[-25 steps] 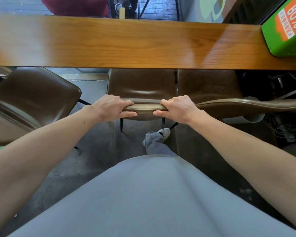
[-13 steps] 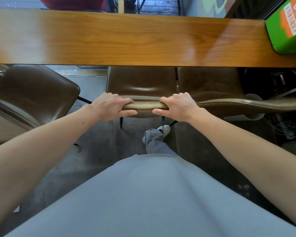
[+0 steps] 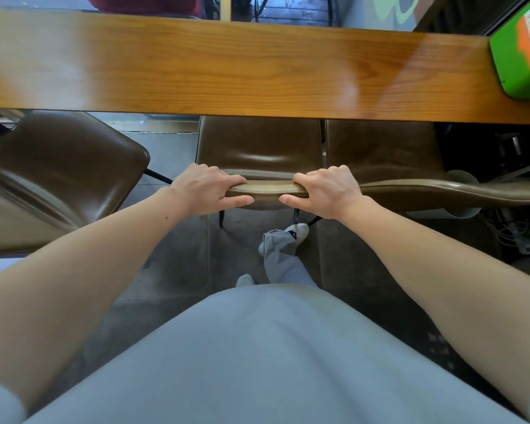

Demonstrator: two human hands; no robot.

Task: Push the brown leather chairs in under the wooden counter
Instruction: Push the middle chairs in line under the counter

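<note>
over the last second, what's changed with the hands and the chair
Little: a second shoe tip has come into view, so the person seems to have stepped in. The left hand and right hand still grip the middle chair's backrest; its seat looks no further under the counter.

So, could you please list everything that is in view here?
wooden counter: one, honey brown, across the top.
chairs: three, brown leather; middle chair and right chair partly under the counter, left chair angled out at the left.
green sign: one, green and orange, at the counter's right end.
cables: a pale tangle, on the floor at the right.
floor: grey tiles.
left hand: grips the middle chair's backrest.
right hand: grips the same backrest.
trouser leg: grey, with a white shoe.
</note>
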